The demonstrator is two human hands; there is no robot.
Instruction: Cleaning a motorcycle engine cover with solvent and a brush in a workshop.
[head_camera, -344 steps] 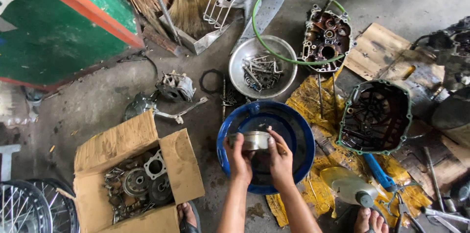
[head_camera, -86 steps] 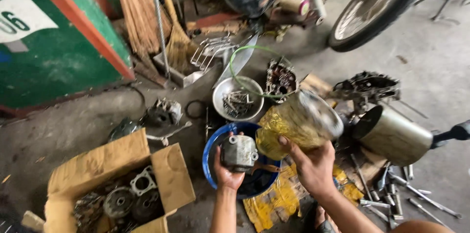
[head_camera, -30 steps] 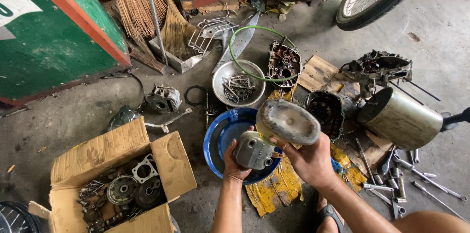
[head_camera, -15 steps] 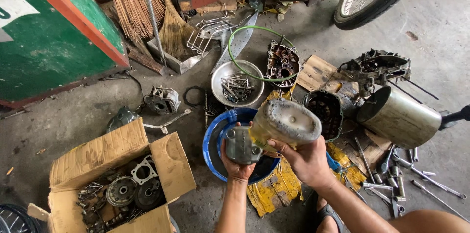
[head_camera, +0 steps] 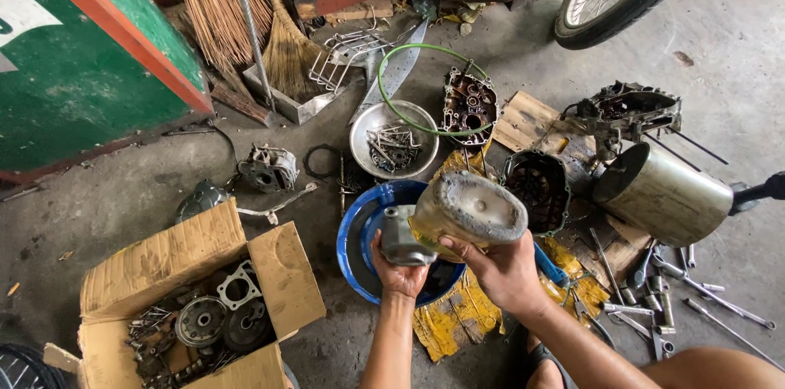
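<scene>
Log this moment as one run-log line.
left hand: holds grey metal part | right hand: tilts grimy can | below: blue basin

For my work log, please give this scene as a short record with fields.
left hand: left hand holds a small grey metal part
right hand: right hand tilts a dirty bottle toward that part
below: blue basin
left side: cardboard box with engine parts
behind: metal bowl with bolts
</scene>
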